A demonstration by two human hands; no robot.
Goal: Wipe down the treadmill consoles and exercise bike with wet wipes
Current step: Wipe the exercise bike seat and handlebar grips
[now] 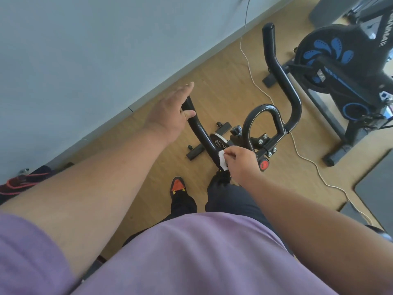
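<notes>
The left hand (pixel 170 111) is laid over the upper end of the left handlebar (pixel 198 128), fingers loosely spread, thumb against the bar. The bar runs from upper left down to lower right. Its lower end is hidden by the white wet wipe (pixel 222 160), pinched by the right hand (pixel 240 163). The exercise bike (pixel 265 133) frame is largely concealed below.

R hand (pixel 238 165) wipes bike handlebar (pixel 201 133).

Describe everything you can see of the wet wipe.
The wet wipe is a small white sheet, crumpled and folded, thin and soft-looking. The right hand pinches it and presses it against the lower part of the bike's black left handlebar. Most of it is hidden under the fingers.
</notes>
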